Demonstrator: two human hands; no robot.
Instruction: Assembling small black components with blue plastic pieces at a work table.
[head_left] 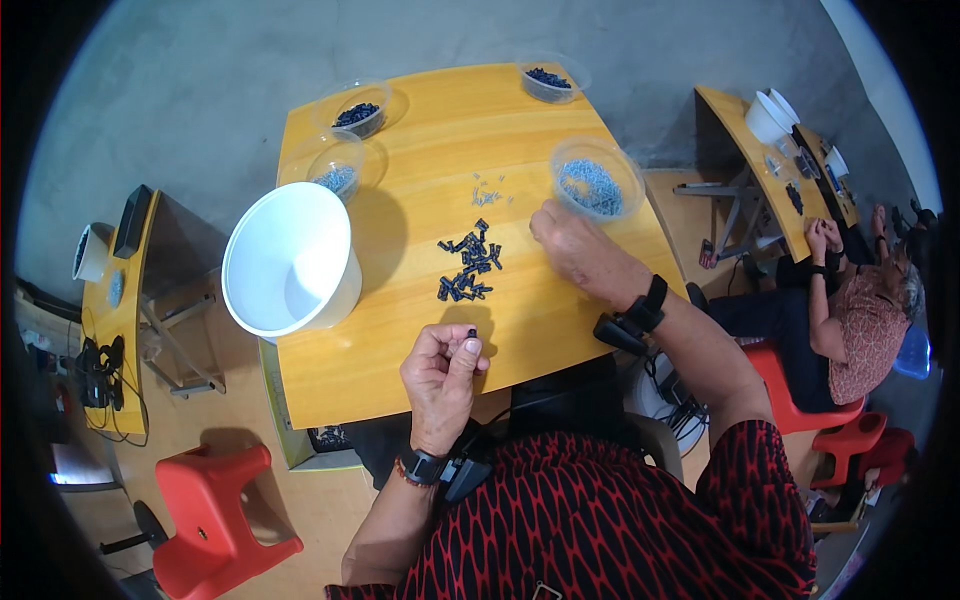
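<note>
My left hand is closed near the table's front edge, pinching a small black plastic part between thumb and forefinger. My right hand hovers by the near left rim of a clear bowl of small silvery pieces that look like screws. Its fingers are curled together, and whatever they may hold is hidden. Between the hands lies a loose pile of black plastic parts. A few small silvery pieces are scattered just beyond that pile.
A large white bucket stands at the table's left edge. Behind it are clear bowls with silvery pieces and black parts; another black-filled bowl is at the far edge. A red stool stands lower left. A seated person works at right.
</note>
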